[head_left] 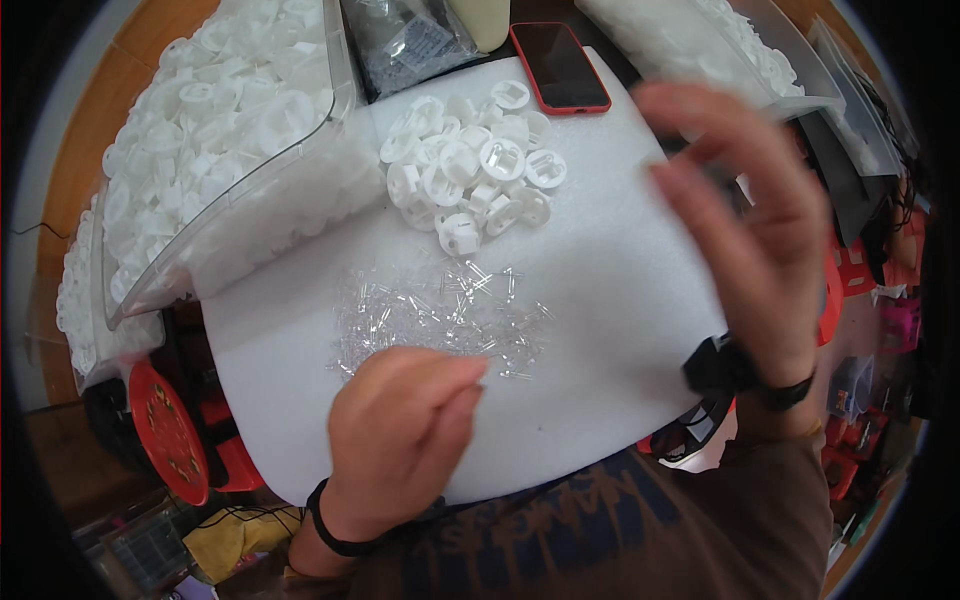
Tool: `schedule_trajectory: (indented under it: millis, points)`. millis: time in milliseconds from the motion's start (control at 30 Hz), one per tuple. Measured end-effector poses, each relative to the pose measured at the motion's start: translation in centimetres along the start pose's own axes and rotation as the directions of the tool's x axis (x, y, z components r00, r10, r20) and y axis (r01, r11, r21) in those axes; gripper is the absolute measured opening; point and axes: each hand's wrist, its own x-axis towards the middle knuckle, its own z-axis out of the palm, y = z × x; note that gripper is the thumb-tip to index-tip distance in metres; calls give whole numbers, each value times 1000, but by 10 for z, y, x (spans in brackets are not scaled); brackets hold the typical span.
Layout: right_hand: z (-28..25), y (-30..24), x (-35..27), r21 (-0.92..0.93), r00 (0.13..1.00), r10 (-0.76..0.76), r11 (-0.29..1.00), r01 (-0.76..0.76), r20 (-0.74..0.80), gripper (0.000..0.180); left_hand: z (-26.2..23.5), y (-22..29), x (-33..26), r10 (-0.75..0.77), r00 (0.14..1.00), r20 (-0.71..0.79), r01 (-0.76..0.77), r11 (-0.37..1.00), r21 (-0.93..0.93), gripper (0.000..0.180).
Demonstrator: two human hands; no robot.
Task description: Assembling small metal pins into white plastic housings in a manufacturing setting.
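Note:
My left hand (400, 430) is over the near edge of a pile of small clear two-pronged plastic pins (400, 312). Its thumb and forefinger are pressed together, and whatever is between them is hidden. To the right, my right hand (745, 200) is raised over the right edge of the white foam sheet (600, 380) and blurred by motion. Its thumb and fingers are apart, with nothing visible between them. Beyond the pins lies a heap of round white slotted plastic caps (460, 160), on the same sheet.
A clear bin (230, 215) full of similar white pieces stands at the left, and another bin (790, 100) at the far right. A red-edged phone (560, 68) lies at the sheet's far edge, near a plastic bag (415, 45). A red stool (168, 430) stands lower left.

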Motion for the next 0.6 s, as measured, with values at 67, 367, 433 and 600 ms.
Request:
schedule_trajectory:
  millis: [67, 367, 433, 600]
  points:
    - [26, -8, -3, 174, 984, 83, 979, -110, 157, 28, 9, 6, 10, 83, 983, 163, -111, 979, 170, 22]
    - [64, 13, -16, 76, 979, 101, 990, -115, 176, 24, 65, -6, 31, 144, 924, 355, -299, 850, 433, 16]
    - [68, 13, -18, 130, 970, 115, 981, -145, 216, 21, 63, -6, 31, 147, 920, 364, -307, 847, 433, 14]
    - [55, 17, -10, 79, 854, 270, 938, -337, 444, 28, 62, -7, 35, 126, 898, 422, -327, 833, 447, 12]
